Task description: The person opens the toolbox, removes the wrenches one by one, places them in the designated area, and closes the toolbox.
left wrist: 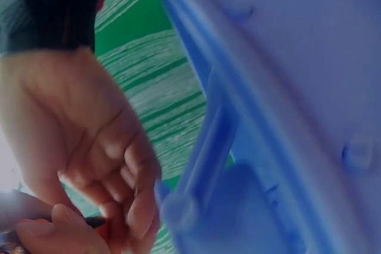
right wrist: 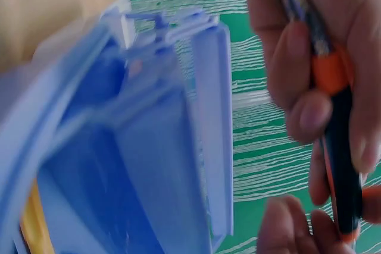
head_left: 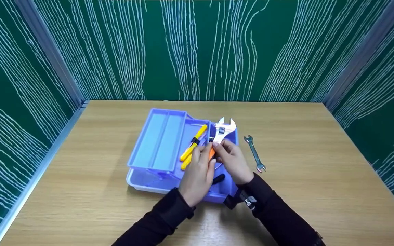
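Observation:
An adjustable wrench [head_left: 225, 128] with a silver head and an orange and black handle [right wrist: 341, 159] is held over the toolbox [head_left: 142, 187]. My right hand [head_left: 235, 161] grips it near the head, thumb along the upper handle. Lower down, my left hand [head_left: 197, 176] holds the handle between thumb and fingers. The wrench jaws point away from me. Yellow-handled tools [head_left: 193, 143] lie in the toolbox's middle tray, left of the wrench. A black-handled tool [head_left: 218, 179] is partly hidden under my hands.
A double open-end wrench [head_left: 255, 153] lies on the wooden table [head_left: 320, 171] right of the toolbox. The toolbox's raised tray [head_left: 157, 140] extends to the left. A black latch [head_left: 230, 202] sticks out at its front. Green panels with white lines [head_left: 204, 51] surround the table.

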`<state>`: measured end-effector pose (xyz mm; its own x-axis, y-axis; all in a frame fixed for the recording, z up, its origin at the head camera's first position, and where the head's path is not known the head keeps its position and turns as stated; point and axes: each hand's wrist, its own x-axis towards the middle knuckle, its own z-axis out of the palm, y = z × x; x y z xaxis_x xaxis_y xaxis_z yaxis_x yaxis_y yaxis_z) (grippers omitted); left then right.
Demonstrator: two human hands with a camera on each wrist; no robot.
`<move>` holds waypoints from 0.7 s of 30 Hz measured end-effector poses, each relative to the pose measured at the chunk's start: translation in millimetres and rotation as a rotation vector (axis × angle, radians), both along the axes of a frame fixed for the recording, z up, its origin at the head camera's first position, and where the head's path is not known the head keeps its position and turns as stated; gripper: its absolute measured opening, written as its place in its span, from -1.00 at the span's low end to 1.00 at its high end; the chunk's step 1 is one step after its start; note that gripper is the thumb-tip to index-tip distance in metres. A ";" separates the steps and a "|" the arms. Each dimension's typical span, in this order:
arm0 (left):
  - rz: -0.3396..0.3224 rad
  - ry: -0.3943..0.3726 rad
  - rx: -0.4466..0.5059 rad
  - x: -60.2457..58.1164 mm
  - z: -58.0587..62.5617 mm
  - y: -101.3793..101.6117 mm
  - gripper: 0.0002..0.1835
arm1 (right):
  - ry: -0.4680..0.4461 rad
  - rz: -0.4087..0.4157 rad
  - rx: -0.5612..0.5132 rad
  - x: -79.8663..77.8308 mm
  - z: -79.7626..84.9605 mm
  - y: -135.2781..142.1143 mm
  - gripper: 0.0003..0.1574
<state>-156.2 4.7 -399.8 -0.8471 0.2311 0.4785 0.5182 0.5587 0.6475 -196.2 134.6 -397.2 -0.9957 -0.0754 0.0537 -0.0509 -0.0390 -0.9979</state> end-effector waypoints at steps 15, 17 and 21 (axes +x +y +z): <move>-0.076 0.053 0.053 -0.1 1.1 -6.0 -0.53 | -0.056 -0.022 -0.088 1.3 6.5 15.8 -0.70; -0.083 0.057 0.064 -2.5 1.8 -13.7 -0.53 | -0.046 -0.019 -0.081 -0.1 6.0 23.9 -0.70; -0.034 0.087 0.054 -8.7 4.0 -34.4 -0.54 | -0.030 -0.048 -0.060 -4.2 4.2 41.3 -0.74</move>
<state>-164.9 -29.7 -395.9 -0.7938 0.2306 0.5628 0.5920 0.5053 0.6279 -200.5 175.9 -393.0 -0.9993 -0.0255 0.0270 -0.0244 -0.0972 -0.9950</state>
